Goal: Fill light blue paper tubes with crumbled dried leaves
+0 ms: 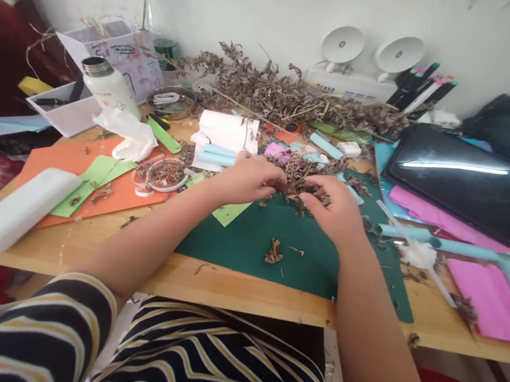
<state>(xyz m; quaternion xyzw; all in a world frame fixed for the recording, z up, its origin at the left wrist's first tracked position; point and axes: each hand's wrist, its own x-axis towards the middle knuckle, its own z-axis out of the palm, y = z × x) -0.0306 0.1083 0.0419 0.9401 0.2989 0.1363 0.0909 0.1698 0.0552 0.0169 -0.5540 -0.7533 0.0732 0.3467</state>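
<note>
A heap of dried brown leaves (296, 168) lies at the back of a dark green mat (229, 249). My left hand (254, 179) reaches into the heap's left side, fingers curled against the leaves. From the right, my right hand (331, 206) curves its thumb and fingers around leaves on that side. Part of the heap is hidden behind both hands. One small leaf clump (274, 252) sits apart on the mat, nearer to me. Beyond the hands, long dried stalks with leaves (272, 92) lie along the wall.
Left are a ring-shaped dish (166, 174) of leaf bits, a white power bank (19, 209), a crumpled tissue (127, 134) and an uncapped bottle (108, 86). Right are a dark tablet (469, 179), blue paper rolls (466, 249) and pink paper (487, 301). A twin-headed lamp (348, 82) stands behind.
</note>
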